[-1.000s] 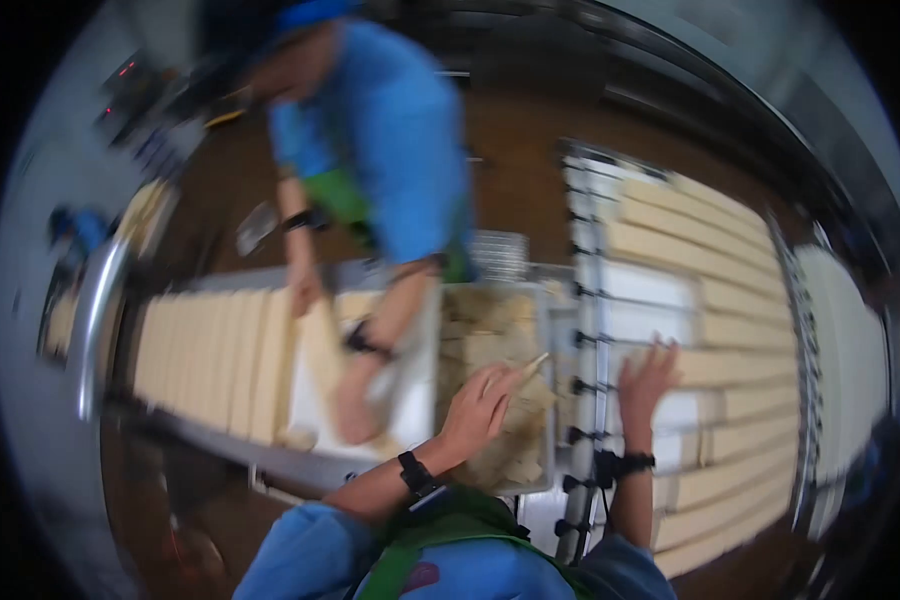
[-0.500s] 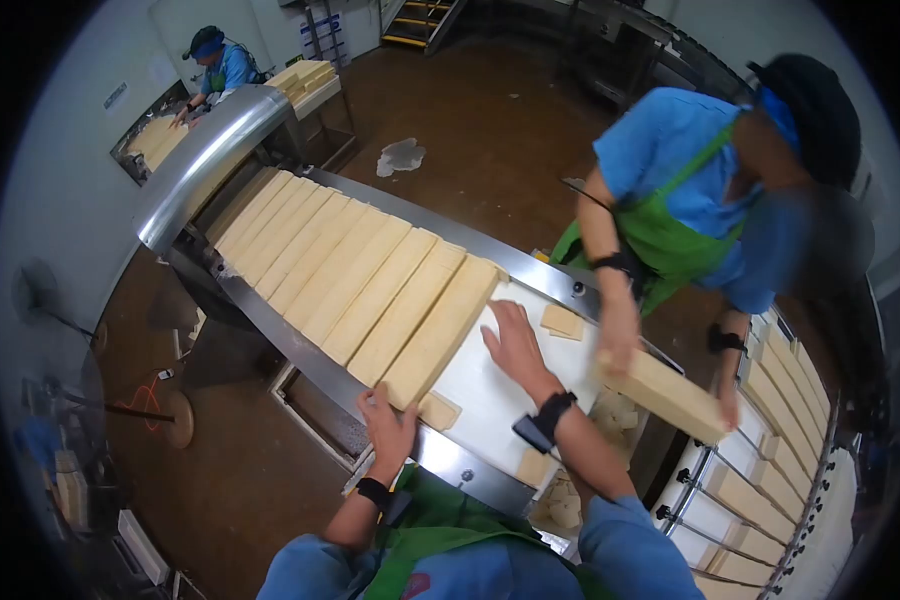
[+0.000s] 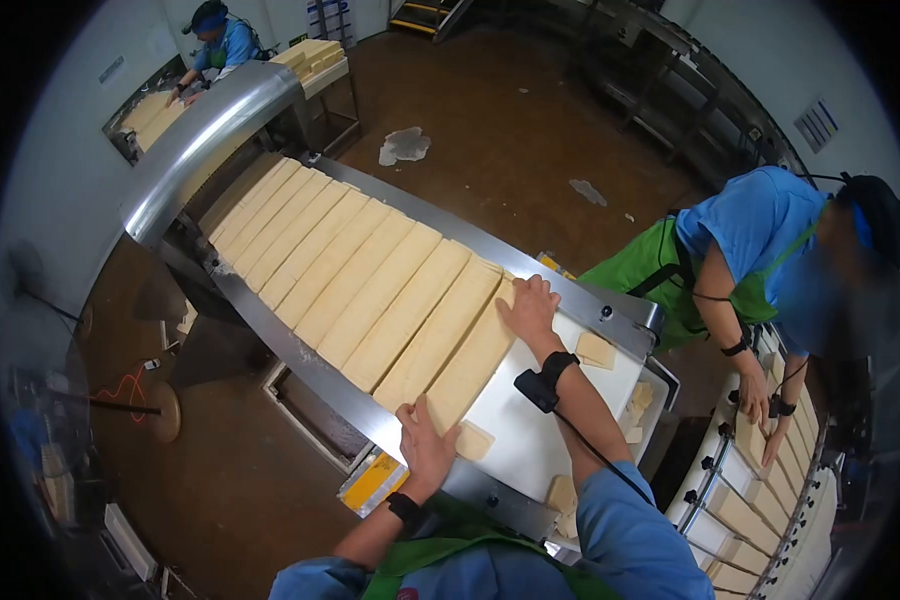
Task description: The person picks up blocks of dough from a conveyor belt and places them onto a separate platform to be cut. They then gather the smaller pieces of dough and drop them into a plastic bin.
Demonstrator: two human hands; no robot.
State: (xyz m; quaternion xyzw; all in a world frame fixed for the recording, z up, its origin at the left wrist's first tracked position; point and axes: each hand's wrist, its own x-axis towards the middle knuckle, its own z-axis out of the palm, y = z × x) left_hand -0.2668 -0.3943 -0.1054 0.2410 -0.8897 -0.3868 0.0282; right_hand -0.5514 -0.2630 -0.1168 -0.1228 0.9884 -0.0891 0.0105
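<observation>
Long pale slabs point(image 3: 355, 280), stacked in layers, lie side by side across the white belt point(image 3: 540, 415). At the near end of the last slab point(image 3: 470, 370) is my left hand point(image 3: 427, 447), its fingers apart against the slab's edge. My right hand point(image 3: 530, 308) rests on the far end of that same slab, fingers spread. A small offcut point(image 3: 473, 441) lies beside my left hand, and another small piece point(image 3: 596, 350) sits at the belt's far side.
A co-worker point(image 3: 750, 250) bends over a second conveyor point(image 3: 705, 478) with slabs at the right. Another person point(image 3: 222, 45) works behind the curved metal hood point(image 3: 215, 140). Offcuts point(image 3: 638, 408) lie in a tray past the belt's end.
My right hand has moved from above the belt onto the last slab's far end. The co-worker has carried a slab right, onto the second conveyor. The view has shifted slightly.
</observation>
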